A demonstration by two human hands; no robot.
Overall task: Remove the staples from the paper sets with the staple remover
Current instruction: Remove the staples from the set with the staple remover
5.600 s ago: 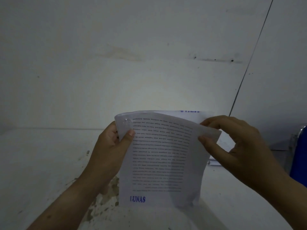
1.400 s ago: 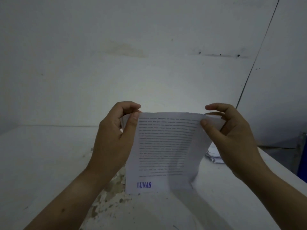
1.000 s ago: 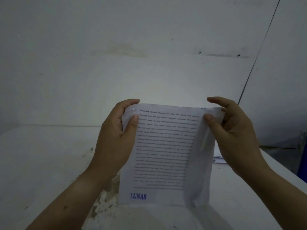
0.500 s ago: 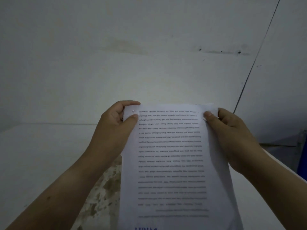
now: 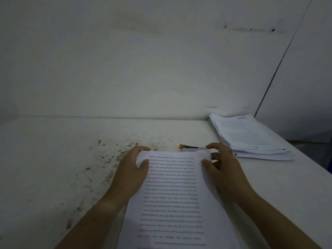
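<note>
White desk (image 5: 53,159), paint flaking; white wall (image 5: 143,60) behind. One paper set (image 5: 172,194), top corners gripped by left hand (image 5: 129,175) and right hand (image 5: 226,173). One staple remover (image 5: 190,148), one paper stack (image 5: 251,139).

Left hand (image 5: 129,175) and right hand (image 5: 226,174) pinch the paper set (image 5: 172,194), staple remover (image 5: 190,149) just beyond

The white table (image 5: 53,159) in front of me has chipped, flaking paint across its middle. A stack of papers (image 5: 251,139) lies at its far right. The staple remover (image 5: 188,147) lies just past the paper set (image 5: 172,194) I'm holding.
</note>
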